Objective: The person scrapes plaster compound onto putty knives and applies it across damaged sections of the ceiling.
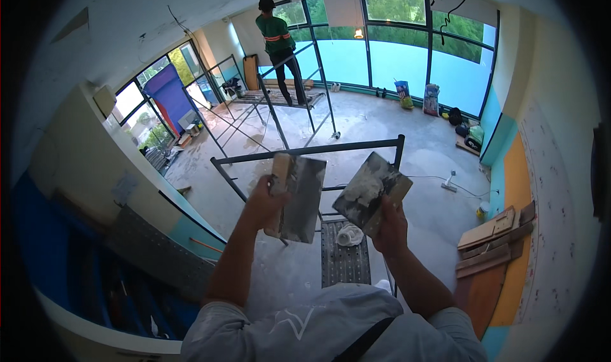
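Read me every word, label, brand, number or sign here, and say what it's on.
Nothing here reads clearly.
Upright bags by the windows: colourful printing, too small and blurred to read.
Grey shirt: a pale angular mark, no readable word.
Left flat tool and right flat tool: no lettering visible.

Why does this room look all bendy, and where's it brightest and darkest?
In the head view, the fisheye lens curves straight edges, like the big windows, and leaves the corners black; in that view, daylight at those windows looks brightest; also in the head view, the blue surface at lower left sits in deep shade.
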A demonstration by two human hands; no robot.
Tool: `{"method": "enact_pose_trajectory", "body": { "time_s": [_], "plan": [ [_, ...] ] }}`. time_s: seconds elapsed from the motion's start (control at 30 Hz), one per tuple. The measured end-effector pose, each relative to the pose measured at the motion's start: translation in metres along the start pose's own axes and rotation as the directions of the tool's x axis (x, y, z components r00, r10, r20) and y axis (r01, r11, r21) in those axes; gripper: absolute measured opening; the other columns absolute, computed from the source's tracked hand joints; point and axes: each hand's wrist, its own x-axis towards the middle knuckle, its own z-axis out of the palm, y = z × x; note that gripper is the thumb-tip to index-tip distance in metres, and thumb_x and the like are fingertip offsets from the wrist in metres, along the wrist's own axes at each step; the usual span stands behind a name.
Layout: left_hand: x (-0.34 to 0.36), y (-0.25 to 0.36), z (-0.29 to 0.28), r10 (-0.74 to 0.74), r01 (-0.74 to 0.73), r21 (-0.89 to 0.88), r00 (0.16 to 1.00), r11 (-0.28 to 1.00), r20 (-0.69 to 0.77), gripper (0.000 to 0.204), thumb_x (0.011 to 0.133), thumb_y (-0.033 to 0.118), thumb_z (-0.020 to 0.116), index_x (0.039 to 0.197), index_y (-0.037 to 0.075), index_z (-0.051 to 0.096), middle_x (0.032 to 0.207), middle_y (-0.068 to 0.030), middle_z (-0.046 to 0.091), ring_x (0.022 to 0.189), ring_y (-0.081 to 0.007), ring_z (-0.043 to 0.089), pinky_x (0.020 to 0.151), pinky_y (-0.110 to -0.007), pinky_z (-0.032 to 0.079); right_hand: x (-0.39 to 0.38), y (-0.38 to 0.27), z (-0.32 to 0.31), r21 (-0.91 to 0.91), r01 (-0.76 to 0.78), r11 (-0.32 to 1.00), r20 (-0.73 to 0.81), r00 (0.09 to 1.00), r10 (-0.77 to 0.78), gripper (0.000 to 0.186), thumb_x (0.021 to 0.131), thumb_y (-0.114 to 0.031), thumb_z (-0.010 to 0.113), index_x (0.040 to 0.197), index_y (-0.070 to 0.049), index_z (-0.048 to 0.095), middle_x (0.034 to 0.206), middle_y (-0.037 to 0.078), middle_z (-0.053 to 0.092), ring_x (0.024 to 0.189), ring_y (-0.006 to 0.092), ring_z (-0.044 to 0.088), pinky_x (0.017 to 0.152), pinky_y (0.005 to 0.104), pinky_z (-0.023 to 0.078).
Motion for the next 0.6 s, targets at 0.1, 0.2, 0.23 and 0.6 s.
{"method": "enact_pose_trajectory", "body": {
  "time_s": [0.1, 0.2, 0.23, 0.6],
  "plan": [
    [-0.013, 0.017, 0.0, 0.129, -0.133, -0.208, 0.991, 0.969, -0.035, 0.063, 0.076, 0.025, 0.075, 0.124, -0.004, 0.048, 0.106, -0.0159, 0.064, 0.093, -0.0252, 0.064, 0.083, -0.036, 0.051, 0.006, 0.01, -0.005, -0.008, 0.218, 0.976, 0.016, 0.976, -0.218, 0.042, 0.099, -0.021, 0.05, 0.137, -0.008, 0.035, 0.125, 0.011, 0.052, 0.112, 0.024, 0.056, 0.093, 0.0401, 0.05],
    [-0.032, 0.049, 0.004, 0.225, -0.231, -0.224, 0.973, 0.947, -0.051, 0.055, 0.078, 0.021, 0.074, 0.122, -0.002, 0.049, 0.106, -0.0149, 0.065, 0.093, -0.0257, 0.064, 0.082, -0.037, 0.051, 0.011, 0.015, -0.005, -0.234, 0.353, 0.906, 0.002, 0.932, -0.362, 0.044, 0.098, -0.017, 0.052, 0.136, -0.006, 0.034, 0.126, 0.011, 0.051, 0.113, 0.0221, 0.054, 0.094, 0.0379, 0.048],
    [-0.034, 0.055, 0.007, 0.25, -0.256, -0.171, 0.967, 0.951, -0.059, 0.052, 0.079, 0.021, 0.073, 0.12, -0.001, 0.049, 0.105, -0.0158, 0.065, 0.094, -0.0275, 0.065, 0.082, -0.038, 0.051, 0.011, 0.017, 0.0, -0.288, 0.393, 0.873, 0.011, 0.913, -0.408, 0.043, 0.097, -0.017, 0.054, 0.134, -0.003, 0.035, 0.123, 0.01, 0.052, 0.111, 0.0189, 0.053, 0.094, 0.0345, 0.045],
    [-0.008, 0.062, -0.007, 0.476, -0.451, 0.156, 0.804, 0.879, -0.356, 0.041, 0.085, 0.022, 0.068, 0.114, 0.001, 0.049, 0.096, -0.0229, 0.065, 0.09, -0.0395, 0.065, 0.076, -0.043, 0.051, 0.015, 0.039, 0.024, -0.115, 0.171, 0.979, 0.108, 0.981, -0.159, 0.046, 0.096, -0.017, 0.053, 0.135, -0.002, 0.035, 0.125, 0.01, 0.051, 0.112, 0.023, 0.054, 0.096, 0.04, 0.046]
  ]
}}
